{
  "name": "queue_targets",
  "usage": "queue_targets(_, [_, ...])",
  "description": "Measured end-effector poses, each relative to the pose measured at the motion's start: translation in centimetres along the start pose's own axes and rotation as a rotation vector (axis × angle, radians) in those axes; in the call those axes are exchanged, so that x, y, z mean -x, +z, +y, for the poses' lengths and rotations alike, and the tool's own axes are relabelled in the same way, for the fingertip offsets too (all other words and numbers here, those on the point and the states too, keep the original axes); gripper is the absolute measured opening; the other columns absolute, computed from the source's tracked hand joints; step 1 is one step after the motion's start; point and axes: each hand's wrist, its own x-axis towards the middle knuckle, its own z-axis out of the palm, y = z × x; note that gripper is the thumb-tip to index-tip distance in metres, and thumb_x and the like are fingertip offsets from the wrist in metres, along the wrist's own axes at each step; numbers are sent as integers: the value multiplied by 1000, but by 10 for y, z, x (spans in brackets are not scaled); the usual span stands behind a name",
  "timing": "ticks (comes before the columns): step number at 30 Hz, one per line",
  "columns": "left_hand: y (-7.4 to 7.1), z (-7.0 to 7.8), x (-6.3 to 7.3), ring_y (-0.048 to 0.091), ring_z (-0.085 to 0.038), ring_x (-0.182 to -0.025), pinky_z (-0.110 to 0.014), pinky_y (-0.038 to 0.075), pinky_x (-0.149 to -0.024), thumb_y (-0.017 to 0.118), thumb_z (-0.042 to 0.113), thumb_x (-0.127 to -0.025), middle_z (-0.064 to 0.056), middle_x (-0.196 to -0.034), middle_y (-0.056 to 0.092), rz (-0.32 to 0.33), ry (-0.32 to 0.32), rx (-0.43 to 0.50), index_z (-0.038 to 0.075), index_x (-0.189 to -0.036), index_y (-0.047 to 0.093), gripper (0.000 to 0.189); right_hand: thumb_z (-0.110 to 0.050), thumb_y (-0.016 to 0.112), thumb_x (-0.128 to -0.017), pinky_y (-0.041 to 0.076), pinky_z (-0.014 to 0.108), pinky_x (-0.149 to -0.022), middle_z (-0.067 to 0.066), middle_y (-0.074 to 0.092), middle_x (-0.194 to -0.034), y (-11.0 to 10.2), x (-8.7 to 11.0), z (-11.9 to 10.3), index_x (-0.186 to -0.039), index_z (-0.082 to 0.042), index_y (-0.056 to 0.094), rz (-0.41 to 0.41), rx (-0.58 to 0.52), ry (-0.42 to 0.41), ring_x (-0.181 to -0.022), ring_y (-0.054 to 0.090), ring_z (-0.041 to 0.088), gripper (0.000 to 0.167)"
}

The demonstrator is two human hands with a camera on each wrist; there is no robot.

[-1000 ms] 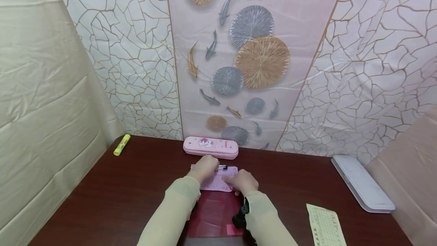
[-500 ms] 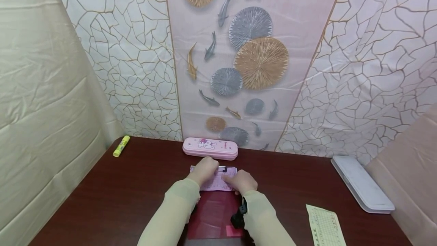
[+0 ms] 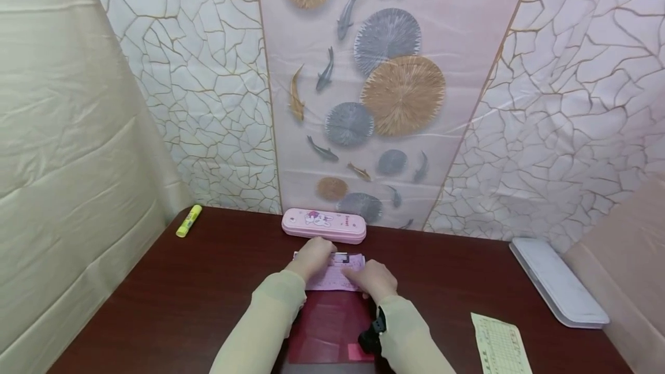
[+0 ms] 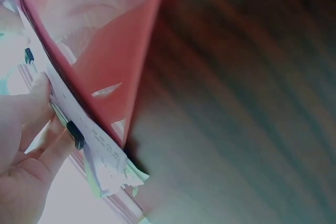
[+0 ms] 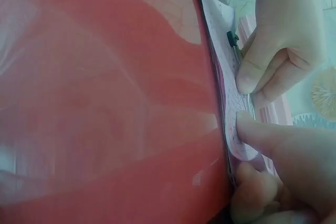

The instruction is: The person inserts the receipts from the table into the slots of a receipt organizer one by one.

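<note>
A translucent red folder [image 3: 327, 331] lies on the dark table with a pink printed slip [image 3: 332, 281] over its far end. My left hand [image 3: 313, 257] pinches a thin metal clip bar with black ends [image 4: 75, 135] at that end, thumb on one side and fingers on the other in the left wrist view. My right hand [image 3: 376, 279] holds the slip's right edge, its thumb pressed on the paper and its other fingers curled beneath. In the right wrist view the folder [image 5: 131, 93] fills the left, and both hands meet along its edge. Part of the clip is hidden by my left hand.
A pink pencil case [image 3: 324, 225] stands just behind the folder. At the back left lies a yellow glue-stick-like tube [image 3: 189, 221]. A white case [image 3: 558, 281] and a pale yellow printed slip [image 3: 501, 344] lie to the right. A patterned cloth hangs behind the table.
The clip bar's black end near my left fingers has shifted slightly and now looks like a small raised bracket. Both hands stay almost in place; the head view moves a little.
</note>
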Motion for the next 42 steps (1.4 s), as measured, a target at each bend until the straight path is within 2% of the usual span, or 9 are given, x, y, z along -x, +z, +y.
queue_targets(4, [-1,-1,-1,66,-16,-82,-29,50,-75,75,16,-78,6,-78,70,-29,-3,51,16,-77,73,2,-53,65,-80,35,30,-46,3,52,-45,-4,2,6,-58,-11,57,-12,-23,-12,-44,52,15,48])
queue_targets(10, [-1,-7,-2,62,-12,-75,-28,49,-74,78,19,-76,8,-74,68,-40,-18,95,16,-83,76,7,-43,68,-82,34,28,-44,2,52,-46,-9,2,13,-57,-11,57,-53,-81,-66,-44,48,14,42])
queue_targets(16, [-1,-10,-3,65,-11,-86,-26,50,-80,78,19,-76,7,-84,72,-48,-20,105,15,-89,77,14,-28,71,-82,38,25,-41,1,51,-47,-14,2,24,-61,-10,58,-56,-137,-146,-42,46,12,31])
queue_targets(26, [-1,-8,-3,66,-13,-85,-27,50,-80,78,19,-76,6,-83,72,-51,-27,129,14,-88,76,14,-27,73,-81,41,26,-45,2,53,-53,-20,6,34,-67,-10,61,-52,-154,-175,-47,49,13,26])
queue_targets(31, [2,-9,-3,66,-13,-82,-27,50,-78,78,20,-75,7,-80,72,-40,-10,123,15,-87,76,13,-29,74,-81,43,26,-47,2,54,-54,-24,9,38,-68,-10,66,-36,-150,-174,-49,50,13,25])
queue_targets(42, [2,-9,-3,61,-11,-72,-28,49,-73,78,21,-76,8,-74,68,-47,-19,109,16,-78,73,7,-24,73,-82,45,28,-50,2,56,-56,-50,23,57,-74,-8,69,-5,-134,-179,-52,53,14,18])
